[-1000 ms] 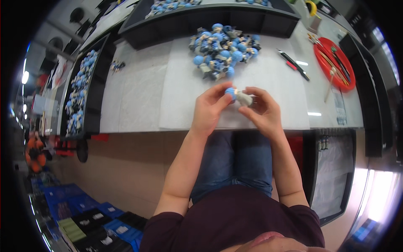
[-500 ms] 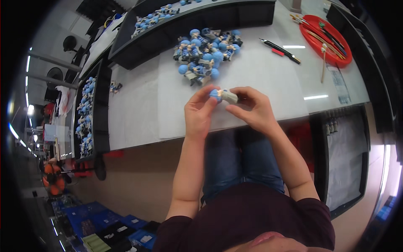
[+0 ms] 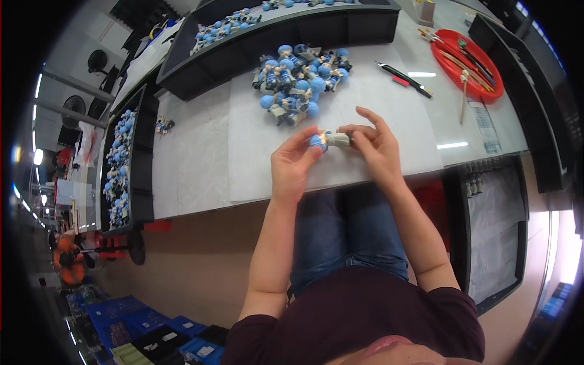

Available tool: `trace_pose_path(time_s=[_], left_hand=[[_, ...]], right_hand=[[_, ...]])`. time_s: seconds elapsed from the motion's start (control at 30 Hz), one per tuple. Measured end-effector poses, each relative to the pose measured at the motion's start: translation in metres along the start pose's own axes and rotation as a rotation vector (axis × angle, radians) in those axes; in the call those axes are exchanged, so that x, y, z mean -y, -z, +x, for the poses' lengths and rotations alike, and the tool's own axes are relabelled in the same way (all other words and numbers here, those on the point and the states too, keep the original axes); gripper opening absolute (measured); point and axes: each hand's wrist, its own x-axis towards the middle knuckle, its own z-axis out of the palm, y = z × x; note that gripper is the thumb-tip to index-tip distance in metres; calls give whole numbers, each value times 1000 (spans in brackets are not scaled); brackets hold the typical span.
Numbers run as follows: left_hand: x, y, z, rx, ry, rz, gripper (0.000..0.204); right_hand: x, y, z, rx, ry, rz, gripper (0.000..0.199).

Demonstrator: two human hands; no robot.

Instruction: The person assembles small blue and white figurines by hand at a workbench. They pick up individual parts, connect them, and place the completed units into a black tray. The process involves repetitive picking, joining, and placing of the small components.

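A small figurine (image 3: 334,139) with a blue head and a pale grey body lies sideways between my hands, above the white sheet at the table's near edge. My left hand (image 3: 293,163) pinches its blue head between thumb and fingers. At the other end, my right hand (image 3: 378,149) grips the dark feet with thumb and fingers, its index finger raised. Just beyond my hands is a pile of similar blue-headed figurines (image 3: 298,79), heaped on the white sheet (image 3: 255,164).
Black trays with figurines stand at the far side (image 3: 280,42) and the left (image 3: 145,164). A black pen-like tool (image 3: 404,79) and a red dish (image 3: 496,91) of brushes lie at right. Below the table's right end sits another black tray (image 3: 496,243).
The figurine has turned in my hands, showing its side and dark feet. My right index finger has lifted away. The whole view has shifted slightly.
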Motion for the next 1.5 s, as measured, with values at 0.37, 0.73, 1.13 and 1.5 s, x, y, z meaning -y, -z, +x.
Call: trace_pose_path(time_s=[0.37, 0.73, 1.13, 1.5], left_hand=[[2, 1, 2, 67, 33, 41, 30], [-4, -3, 3, 56, 68, 93, 29], [-3, -3, 3, 97, 50, 63, 30], [-6, -1, 2, 89, 95, 72, 29]], right_hand=[[34, 53, 34, -191, 382, -690, 45], [14, 103, 120, -83, 162, -1395, 14], [31, 80, 76, 23, -369, -152, 25], [34, 40, 34, 121, -380, 86, 30]])
